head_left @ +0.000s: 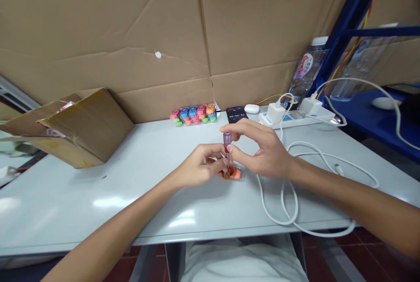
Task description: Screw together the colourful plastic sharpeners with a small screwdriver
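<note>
My right hand point(259, 146) grips a small screwdriver point(227, 139) with a clear purple handle, thumb and fingers closed around it. The screwdriver stands nearly upright, its thin metal shaft pointing down at a small orange plastic piece point(235, 172) on the table. My left hand point(205, 163) is closed at that piece from the left, thumb and index fingertips beside the shaft; they partly hide the piece. Whether those fingertips also touch the shaft I cannot tell. Behind the hands, a row of several colourful plastic pieces point(193, 114) sits by the cardboard wall.
A phone point(235, 114) showing a timer and a white earbud case point(251, 108) lie behind my right hand. White cables point(295, 203) loop across the right side from a power strip point(295, 118). An open cardboard box point(95, 128) stands left; a plastic bottle point(306, 67) is at back right.
</note>
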